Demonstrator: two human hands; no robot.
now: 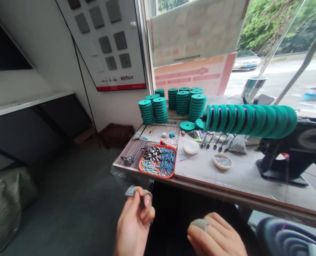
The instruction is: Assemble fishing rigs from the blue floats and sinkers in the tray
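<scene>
My left hand [135,217] is raised in front of the table's near edge, its fingers curled and pinched together. A small grey-blue wrap or scrap [130,191] shows at its fingertips; whether it is worn or held I cannot tell. Lower right, my right hand [218,235] is closed with the fingers bent, and a grey-green wrap [199,224] covers one fingertip. Anything inside either hand is hidden or too small to name. Nearest the left hand is an orange tray [141,166] of dark metal pieces, blue tubular pieces and small fittings.
Green discs [160,110] stand in several stacks at the back. A row of green rolls [250,121] sits on a black machine's shaft [283,156], with dark pieces hanging below. A round dish [222,161] holds small grey pieces. A fan [288,236] stands lower right.
</scene>
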